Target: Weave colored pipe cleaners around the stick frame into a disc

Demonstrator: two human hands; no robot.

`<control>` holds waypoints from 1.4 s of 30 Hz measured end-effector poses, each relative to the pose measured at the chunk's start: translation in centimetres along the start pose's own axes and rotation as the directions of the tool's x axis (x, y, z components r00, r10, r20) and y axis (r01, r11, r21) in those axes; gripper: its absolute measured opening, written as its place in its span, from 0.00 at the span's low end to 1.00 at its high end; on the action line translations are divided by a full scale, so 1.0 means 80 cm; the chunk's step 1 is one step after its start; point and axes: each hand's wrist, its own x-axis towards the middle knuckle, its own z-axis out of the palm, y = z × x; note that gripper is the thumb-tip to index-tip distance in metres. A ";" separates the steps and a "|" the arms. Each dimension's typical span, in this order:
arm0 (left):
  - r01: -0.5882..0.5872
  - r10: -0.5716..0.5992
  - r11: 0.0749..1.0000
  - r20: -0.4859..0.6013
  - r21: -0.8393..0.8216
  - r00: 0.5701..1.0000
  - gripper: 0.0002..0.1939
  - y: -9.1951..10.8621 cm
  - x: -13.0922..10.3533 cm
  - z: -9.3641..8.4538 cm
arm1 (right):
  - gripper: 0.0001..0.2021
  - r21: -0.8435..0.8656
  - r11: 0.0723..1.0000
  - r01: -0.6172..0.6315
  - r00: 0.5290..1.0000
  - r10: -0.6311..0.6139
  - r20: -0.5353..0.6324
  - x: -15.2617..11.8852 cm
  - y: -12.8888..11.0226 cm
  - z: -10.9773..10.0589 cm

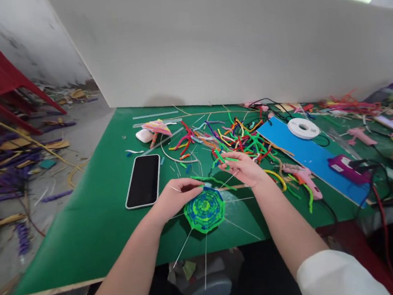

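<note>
Right of the phone [143, 181], the woven disc [205, 208], in the pinching edge grip of the left hand [180, 195], could get its spokes [183, 248] bent should the right hand [243, 167] (closed on a green strip [231, 159]) tug hard.

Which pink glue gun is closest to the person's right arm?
The pink glue gun just beside the right arm, with green and yellow fuzzy strips by its handle. Another pink one lies farther right, beyond the blue board.
</note>
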 end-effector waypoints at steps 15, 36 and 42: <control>0.048 -0.048 0.996 -0.003 0.075 0.999 0.17 -0.006 0.003 0.006 | 0.30 -0.872 0.456 0.179 0.984 -0.096 0.152 -0.025 0.004 -0.026; 0.079 -0.080 0.989 0.004 0.122 0.997 0.16 -0.006 0.003 0.010 | 0.11 -0.866 0.501 0.012 0.972 -0.211 -0.108 -0.018 -0.005 -0.043; 0.079 -0.082 0.984 0.014 0.159 0.996 0.17 -0.004 0.004 0.014 | 0.06 -0.997 -0.041 0.069 0.974 -0.214 0.076 -0.013 0.013 -0.019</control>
